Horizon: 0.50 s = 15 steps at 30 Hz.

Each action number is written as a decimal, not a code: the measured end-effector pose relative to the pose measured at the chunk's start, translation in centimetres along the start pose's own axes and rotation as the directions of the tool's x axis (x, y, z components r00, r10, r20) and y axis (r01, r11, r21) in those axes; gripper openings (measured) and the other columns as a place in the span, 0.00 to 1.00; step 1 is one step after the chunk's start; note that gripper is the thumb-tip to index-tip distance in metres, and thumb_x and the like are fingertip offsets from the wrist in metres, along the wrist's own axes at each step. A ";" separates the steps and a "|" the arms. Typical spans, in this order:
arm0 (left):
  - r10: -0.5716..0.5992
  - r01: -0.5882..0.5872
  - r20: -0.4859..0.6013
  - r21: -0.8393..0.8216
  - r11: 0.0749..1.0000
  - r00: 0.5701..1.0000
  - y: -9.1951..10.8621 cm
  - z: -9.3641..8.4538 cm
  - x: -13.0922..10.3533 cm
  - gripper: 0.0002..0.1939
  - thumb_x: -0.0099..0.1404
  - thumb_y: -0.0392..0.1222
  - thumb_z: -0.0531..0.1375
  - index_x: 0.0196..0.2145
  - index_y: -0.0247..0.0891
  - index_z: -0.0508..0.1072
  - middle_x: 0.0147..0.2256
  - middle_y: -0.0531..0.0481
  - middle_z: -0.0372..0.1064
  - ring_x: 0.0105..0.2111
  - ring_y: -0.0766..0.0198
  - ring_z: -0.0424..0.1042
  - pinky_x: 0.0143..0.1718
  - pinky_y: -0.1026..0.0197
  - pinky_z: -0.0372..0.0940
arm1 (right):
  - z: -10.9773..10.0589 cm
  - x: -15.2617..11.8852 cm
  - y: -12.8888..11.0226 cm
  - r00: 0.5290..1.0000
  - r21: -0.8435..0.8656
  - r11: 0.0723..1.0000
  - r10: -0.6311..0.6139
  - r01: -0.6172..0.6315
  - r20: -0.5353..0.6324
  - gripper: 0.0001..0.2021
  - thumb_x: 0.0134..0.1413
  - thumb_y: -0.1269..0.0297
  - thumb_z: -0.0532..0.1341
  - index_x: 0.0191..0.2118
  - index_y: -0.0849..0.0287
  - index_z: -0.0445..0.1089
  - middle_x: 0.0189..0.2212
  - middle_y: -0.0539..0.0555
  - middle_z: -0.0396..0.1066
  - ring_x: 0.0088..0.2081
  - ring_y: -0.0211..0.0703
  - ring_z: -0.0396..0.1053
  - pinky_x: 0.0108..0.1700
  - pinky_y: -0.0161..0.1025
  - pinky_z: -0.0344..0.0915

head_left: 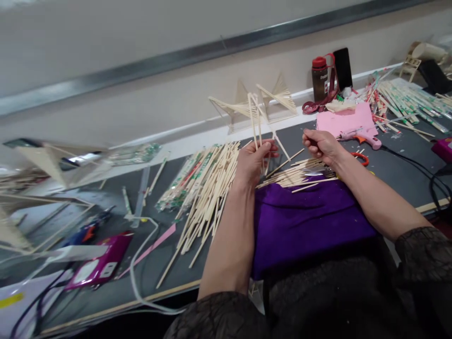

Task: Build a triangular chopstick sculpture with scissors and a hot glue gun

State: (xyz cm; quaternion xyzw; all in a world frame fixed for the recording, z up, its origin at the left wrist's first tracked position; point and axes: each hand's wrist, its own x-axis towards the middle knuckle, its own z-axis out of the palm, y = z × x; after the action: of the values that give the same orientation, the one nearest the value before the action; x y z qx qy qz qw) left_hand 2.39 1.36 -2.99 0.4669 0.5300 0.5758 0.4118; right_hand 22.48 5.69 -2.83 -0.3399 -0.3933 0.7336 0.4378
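Observation:
Raised over the table, my left hand (pixel 254 157) grips a small frame of joined wooden sticks (pixel 257 117), its tips pointing up and one stick slanting down to the right. To its right, my right hand (pixel 323 145) is closed, thumb and fingers pressed together; anything between them is too small to make out. Below both hands, loose sticks (pixel 296 176) lie along the far edge of a purple cloth (pixel 310 212). A large pile of sticks (pixel 208 188) spreads left of my left forearm. The pink glue gun (pixel 365 136) rests just beyond my right wrist.
Stick models (pixel 278 101) stand by the wall. A bottle (pixel 319 82) and a phone (pixel 342 68) are at the back right, near pink cloth (pixel 348 117) and wrapped sticks (pixel 406 101). Cables, a magenta box (pixel 100 259) and a blue glue gun (pixel 88 228) lie left.

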 end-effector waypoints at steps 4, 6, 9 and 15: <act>-0.113 0.152 0.170 -0.234 0.960 0.979 0.4 0.9 -2.2 0.15 0.48 0.45 0.72 0.30 0.34 0.77 0.25 0.49 0.76 0.24 0.66 0.75 0.30 0.64 0.69 | 0.1 -0.3 0.3 0.992 -0.075 0.993 -0.083 0.091 0.098 0.11 0.53 0.63 0.68 0.26 0.61 0.68 0.19 0.44 0.64 0.15 0.24 0.52 0.14 0.25 0.44; -0.134 0.186 0.209 -0.249 0.951 0.969 0.2 1.3 -2.8 0.18 0.46 0.46 0.74 0.31 0.33 0.77 0.26 0.49 0.76 0.24 0.66 0.75 0.30 0.65 0.69 | 0.2 -0.6 0.3 0.985 -0.106 0.986 -0.110 0.125 0.136 0.08 0.51 0.64 0.68 0.28 0.62 0.70 0.20 0.45 0.65 0.16 0.24 0.52 0.14 0.25 0.42; -0.112 0.155 0.204 -0.208 0.966 0.973 -0.7 1.7 -3.2 0.20 0.46 0.48 0.73 0.32 0.34 0.76 0.26 0.48 0.76 0.25 0.65 0.75 0.30 0.64 0.68 | 0.6 -1.1 0.4 0.979 -0.165 0.978 -0.101 0.130 0.175 0.08 0.51 0.61 0.67 0.30 0.61 0.72 0.19 0.44 0.63 0.16 0.25 0.50 0.15 0.27 0.40; 0.037 -0.044 0.067 0.107 0.993 0.997 -2.5 2.4 -2.9 0.08 0.54 0.45 0.66 0.26 0.37 0.76 0.22 0.52 0.72 0.23 0.65 0.70 0.26 0.64 0.61 | 2.7 -2.3 1.4 0.984 -0.318 0.935 -0.118 0.156 0.134 0.14 0.49 0.56 0.68 0.25 0.60 0.67 0.16 0.43 0.59 0.15 0.25 0.47 0.15 0.29 0.40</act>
State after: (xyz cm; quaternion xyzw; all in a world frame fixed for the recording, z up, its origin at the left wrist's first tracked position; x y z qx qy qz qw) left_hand 5.29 -0.70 -5.74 0.5177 0.5372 0.5390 0.3910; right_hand 20.52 2.43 -2.50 -0.3374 -0.5566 0.6437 0.4025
